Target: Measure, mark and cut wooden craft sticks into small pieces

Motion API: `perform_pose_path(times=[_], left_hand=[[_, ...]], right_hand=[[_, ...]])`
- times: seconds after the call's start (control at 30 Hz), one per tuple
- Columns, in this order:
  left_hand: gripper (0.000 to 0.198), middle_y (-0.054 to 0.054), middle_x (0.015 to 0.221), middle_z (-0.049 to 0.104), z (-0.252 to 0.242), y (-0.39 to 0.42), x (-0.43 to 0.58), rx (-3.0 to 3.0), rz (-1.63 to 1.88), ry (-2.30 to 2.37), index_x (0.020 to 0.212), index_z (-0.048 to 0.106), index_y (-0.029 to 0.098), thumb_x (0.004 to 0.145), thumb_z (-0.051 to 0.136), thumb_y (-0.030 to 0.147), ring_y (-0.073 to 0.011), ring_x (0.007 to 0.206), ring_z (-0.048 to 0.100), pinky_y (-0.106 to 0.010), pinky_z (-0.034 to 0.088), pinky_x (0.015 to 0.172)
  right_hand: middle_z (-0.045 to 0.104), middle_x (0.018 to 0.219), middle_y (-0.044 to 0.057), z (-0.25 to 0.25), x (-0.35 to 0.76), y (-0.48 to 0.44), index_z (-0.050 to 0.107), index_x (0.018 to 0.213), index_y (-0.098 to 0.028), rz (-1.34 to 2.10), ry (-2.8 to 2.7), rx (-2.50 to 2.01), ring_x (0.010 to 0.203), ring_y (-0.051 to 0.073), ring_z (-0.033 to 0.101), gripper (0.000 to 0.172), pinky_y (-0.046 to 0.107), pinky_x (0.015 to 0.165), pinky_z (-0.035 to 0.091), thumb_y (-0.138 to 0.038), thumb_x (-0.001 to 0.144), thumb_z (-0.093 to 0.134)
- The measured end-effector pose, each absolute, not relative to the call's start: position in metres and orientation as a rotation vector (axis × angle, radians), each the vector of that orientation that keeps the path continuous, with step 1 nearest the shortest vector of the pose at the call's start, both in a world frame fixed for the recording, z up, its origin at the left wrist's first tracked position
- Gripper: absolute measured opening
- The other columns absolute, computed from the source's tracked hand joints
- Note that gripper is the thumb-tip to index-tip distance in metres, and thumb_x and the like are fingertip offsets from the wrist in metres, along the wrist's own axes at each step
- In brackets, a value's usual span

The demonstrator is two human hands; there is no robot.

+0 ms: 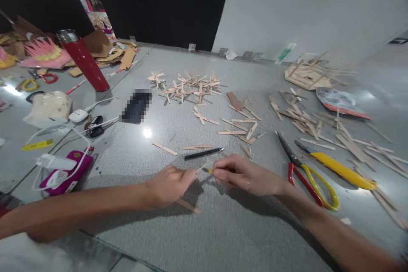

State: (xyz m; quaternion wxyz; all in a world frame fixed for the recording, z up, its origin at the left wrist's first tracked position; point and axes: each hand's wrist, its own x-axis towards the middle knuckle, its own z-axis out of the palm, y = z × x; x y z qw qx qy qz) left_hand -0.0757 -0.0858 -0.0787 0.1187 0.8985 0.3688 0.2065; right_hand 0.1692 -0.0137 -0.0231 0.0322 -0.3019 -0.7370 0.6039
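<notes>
My left hand [172,185] is closed, its thumb and fingers pinching a thin pale wooden stick [201,167] whose end pokes out to the right. Facing it, my right hand [234,173] grips a small tool [208,170] with a yellow part and a dark tip; the rest is hidden in the fingers. The tool's tip is close to the stick's end; whether they touch I cannot tell. Just beyond the hands lies a black pen [204,154]. Flat craft sticks lie around: one craft stick [188,206] below my left hand, another craft stick [197,147] behind the pen.
Red-and-yellow-handled scissors [298,168] and a yellow utility knife [341,168] lie right. Star-shaped stick pieces [191,85] and loose sticks [239,127] spread across the back. A phone [137,107], red bottle [84,61], white mouse [78,115] and purple power strip [72,174] occupy the left.
</notes>
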Motion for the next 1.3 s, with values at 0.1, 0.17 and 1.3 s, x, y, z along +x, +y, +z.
perform_pose_path(times=[0.1, 0.17, 1.3], left_hand=[[0.041, 0.002, 0.058, 0.055, -0.079, -0.087, -0.076, 2.561, 0.635, 1.231, 0.097, 0.054, 0.016, 0.112, 0.017, 0.023, -0.0155, 0.044, 0.050, -0.026, 0.036, 0.049], [0.037, 0.001, 0.060, 0.057, -0.078, -0.088, -0.077, 2.559, 0.630, 1.224, 0.099, 0.054, 0.017, 0.112, 0.021, 0.023, -0.0163, 0.047, 0.053, -0.026, 0.038, 0.050], [0.040, 0.008, 0.051, 0.047, -0.045, -0.103, -0.064, 1.643, 0.990, 1.116, 0.083, 0.056, 0.017, 0.112, 0.034, 0.033, -0.0059, 0.042, 0.041, -0.015, 0.035, 0.049]], right_hand=[[0.042, 0.058, -0.006, -0.033, 0.143, -0.051, 0.051, 0.070, -0.022, 1.628, -1.930, -1.268, 0.051, 0.011, 0.036, 0.054, 0.026, 0.049, 0.028, -0.069, 0.097, 0.051], [0.039, 0.055, -0.007, -0.039, 0.129, -0.074, 0.051, 0.074, -0.023, 1.596, -1.719, -1.381, 0.048, 0.012, 0.034, 0.055, 0.027, 0.046, 0.027, -0.072, 0.097, 0.045], [0.057, 0.054, -0.004, 0.031, 0.163, -0.054, 0.062, 0.080, -0.018, 2.344, -1.482, -1.134, 0.039, 0.006, 0.042, 0.049, 0.017, 0.037, 0.035, -0.065, 0.094, 0.063]])
